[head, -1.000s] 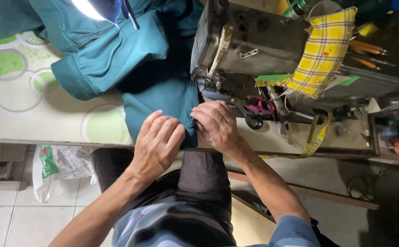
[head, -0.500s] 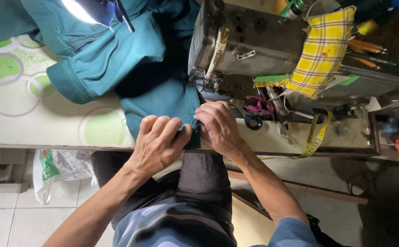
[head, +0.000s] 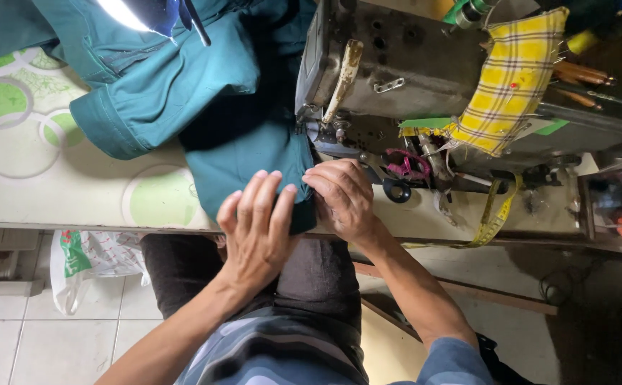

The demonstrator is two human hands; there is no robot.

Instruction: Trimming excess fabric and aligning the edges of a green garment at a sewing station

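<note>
A teal garment [head: 204,107] lies bunched across the table, one end reaching under the head of a grey sewing machine [head: 389,64]. My left hand [head: 257,228] rests flat on the near edge of the teal cloth, fingers spread a little. Just to its right, my right hand [head: 343,199] pinches the same cloth edge, close to the needle area [head: 318,128]. Both hands press the fabric against the table's front edge.
A yellow checked cloth [head: 511,85] drapes over the machine's right side. Pink-handled scissors [head: 407,167] and a yellow tape measure [head: 496,214] lie beside the machine. The tablecloth [head: 54,185] has green circles. A plastic bag [head: 83,264] sits on the tiled floor below.
Both hands and the cloth edge have slid slightly toward the machine; my left hand's fingers have spread flatter on the fabric.
</note>
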